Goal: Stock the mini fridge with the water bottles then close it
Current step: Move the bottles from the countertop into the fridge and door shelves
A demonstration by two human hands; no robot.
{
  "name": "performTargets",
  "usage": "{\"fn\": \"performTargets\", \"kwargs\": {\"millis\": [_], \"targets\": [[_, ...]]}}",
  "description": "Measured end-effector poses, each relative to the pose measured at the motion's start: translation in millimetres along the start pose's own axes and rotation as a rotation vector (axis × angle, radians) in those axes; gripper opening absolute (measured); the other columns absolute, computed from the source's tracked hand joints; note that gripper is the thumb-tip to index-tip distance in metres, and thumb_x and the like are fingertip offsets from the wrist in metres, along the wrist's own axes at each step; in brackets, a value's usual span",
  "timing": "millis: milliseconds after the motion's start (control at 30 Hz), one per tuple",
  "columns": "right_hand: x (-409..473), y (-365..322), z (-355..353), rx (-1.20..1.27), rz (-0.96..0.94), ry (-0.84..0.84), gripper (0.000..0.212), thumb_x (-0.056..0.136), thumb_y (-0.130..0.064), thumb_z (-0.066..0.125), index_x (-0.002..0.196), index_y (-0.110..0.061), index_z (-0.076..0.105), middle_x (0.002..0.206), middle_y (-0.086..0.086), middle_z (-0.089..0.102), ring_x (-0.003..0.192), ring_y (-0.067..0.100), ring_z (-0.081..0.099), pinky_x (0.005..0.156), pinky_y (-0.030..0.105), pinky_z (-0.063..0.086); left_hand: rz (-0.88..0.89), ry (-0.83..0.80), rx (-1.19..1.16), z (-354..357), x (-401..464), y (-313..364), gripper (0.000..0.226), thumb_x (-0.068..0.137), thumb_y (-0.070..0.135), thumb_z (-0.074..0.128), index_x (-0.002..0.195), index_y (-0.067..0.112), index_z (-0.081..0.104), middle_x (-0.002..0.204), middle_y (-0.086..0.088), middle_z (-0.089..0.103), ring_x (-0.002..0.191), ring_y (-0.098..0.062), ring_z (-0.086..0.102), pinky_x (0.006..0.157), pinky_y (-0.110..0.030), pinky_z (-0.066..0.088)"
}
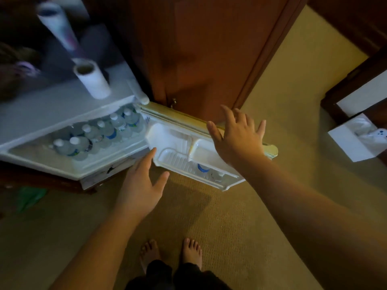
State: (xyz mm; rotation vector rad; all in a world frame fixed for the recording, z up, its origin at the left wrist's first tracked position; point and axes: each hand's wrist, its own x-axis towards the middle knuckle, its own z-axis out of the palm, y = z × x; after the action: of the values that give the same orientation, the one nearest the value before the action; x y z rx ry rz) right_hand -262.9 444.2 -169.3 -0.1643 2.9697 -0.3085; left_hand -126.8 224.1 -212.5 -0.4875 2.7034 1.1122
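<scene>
The white mini fridge (48,114) stands at the left with its door (180,143) swung open to the right. Several water bottles (98,135) stand upright inside on the shelf. One more bottle with a blue cap (203,168) sits in the door's lower rack. My right hand (236,135) is spread open over the door's top edge, holding nothing. My left hand (140,185) is open in front of the gap between fridge body and door, empty, fingertips near the door's inner panel.
A paper towel roll (92,80) stands on the fridge top. A brown wooden cabinet (209,49) rises behind the door. A white tissue box (356,139) lies on the carpet at right. My bare feet (171,254) stand on the tan carpet below.
</scene>
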Motion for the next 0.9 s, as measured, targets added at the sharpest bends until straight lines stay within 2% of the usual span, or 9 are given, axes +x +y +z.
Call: {"fn": "performTargets", "kwargs": {"millis": [133, 300, 367, 500, 600, 700, 800, 900], "targets": [[-46.5, -54.6, -97.8, 0.059, -0.191, 0.137, 0.067, 0.100, -0.071, 0.027, 0.157, -0.039, 0.014, 0.170, 0.005, 0.019, 0.157, 0.031, 0.011, 0.124, 0.063, 0.007, 0.150, 0.231, 0.028, -109.5, -37.4, 63.7, 0.058, 0.096, 0.047, 0.062, 0.151, 0.037, 0.045, 0.153, 0.012, 0.045, 0.142, -0.011, 0.040, 0.113, -0.031, 0.035], [-65.1, -129.1, -206.8, 0.231, -0.461, 0.410, 0.064, 0.098, -0.054, 0.048, 0.155, -0.029, 0.034, 0.163, 0.008, 0.032, 0.150, 0.031, 0.028, 0.118, 0.057, 0.028, 0.309, 0.542, 0.051, -229.8, -77.0, 126.2, 0.047, 0.093, 0.039, 0.069, 0.139, 0.032, 0.059, 0.136, 0.016, 0.057, 0.127, -0.006, 0.052, 0.107, -0.024, 0.042], [-58.7, -159.1, -246.7, 0.289, -0.543, 0.454, 0.062, 0.097, -0.051, 0.050, 0.154, -0.029, 0.036, 0.160, 0.006, 0.034, 0.147, 0.030, 0.032, 0.116, 0.053, 0.033, 0.356, 0.650, 0.051, -271.6, -83.7, 143.5, 0.045, 0.092, 0.038, 0.071, 0.136, 0.032, 0.061, 0.132, 0.018, 0.058, 0.122, -0.005, 0.054, 0.104, -0.022, 0.044], [-27.7, -215.1, -310.5, 0.299, -0.638, 0.354, 0.061, 0.098, -0.053, 0.052, 0.152, -0.038, 0.028, 0.156, -0.003, 0.035, 0.143, 0.020, 0.034, 0.114, 0.044, 0.036, 0.392, 0.765, 0.055, -345.6, -76.6, 158.1, 0.046, 0.092, 0.039, 0.068, 0.136, 0.029, 0.062, 0.126, 0.018, 0.059, 0.119, -0.006, 0.055, 0.101, -0.024, 0.047], [9.9, -256.6, -331.9, 0.222, -0.648, 0.335, 0.054, 0.098, -0.052, 0.052, 0.147, -0.038, 0.035, 0.143, -0.006, 0.045, 0.129, 0.019, 0.044, 0.105, 0.039, 0.044, 0.334, 0.776, 0.034, -388.2, -54.3, 151.5, 0.048, 0.092, 0.043, 0.067, 0.138, 0.036, 0.058, 0.128, 0.022, 0.056, 0.123, -0.001, 0.052, 0.101, -0.027, 0.051], [54.1, -291.7, -332.8, 0.127, -0.669, 0.231, 0.050, 0.097, -0.048, 0.057, 0.144, -0.038, 0.044, 0.134, -0.006, 0.053, 0.123, 0.020, 0.049, 0.100, 0.037, 0.047, 0.274, 0.775, -0.013, -421.8, -20.3, 144.6, 0.048, 0.092, 0.046, 0.068, 0.138, 0.040, 0.056, 0.129, 0.024, 0.055, 0.122, 0.001, 0.052, 0.101, -0.032, 0.053], [98.0, -316.5, -317.6, -0.091, -0.746, 0.092, 0.060, 0.092, -0.042, 0.061, 0.148, -0.043, 0.038, 0.146, -0.004, 0.045, 0.131, 0.022, 0.043, 0.104, 0.040, 0.045, 0.281, 0.743, -0.031, -454.7, 21.9, 148.0, 0.048, 0.092, 0.049, 0.067, 0.138, 0.044, 0.055, 0.129, 0.024, 0.054, 0.123, 0.001, 0.051, 0.103, -0.034, 0.052], [131.4, -329.2, -299.8, -0.341, -0.781, 0.045, 0.079, 0.084, -0.025, 0.063, 0.151, -0.047, 0.028, 0.157, 0.001, 0.031, 0.141, 0.031, 0.033, 0.107, 0.047, 0.041, 0.291, 0.644, 0.003, -486.8, 73.1, 165.0, 0.053, 0.093, 0.051, 0.065, 0.143, 0.046, 0.047, 0.137, 0.019, 0.053, 0.128, -0.006, 0.050, 0.106, -0.037, 0.051]]}}
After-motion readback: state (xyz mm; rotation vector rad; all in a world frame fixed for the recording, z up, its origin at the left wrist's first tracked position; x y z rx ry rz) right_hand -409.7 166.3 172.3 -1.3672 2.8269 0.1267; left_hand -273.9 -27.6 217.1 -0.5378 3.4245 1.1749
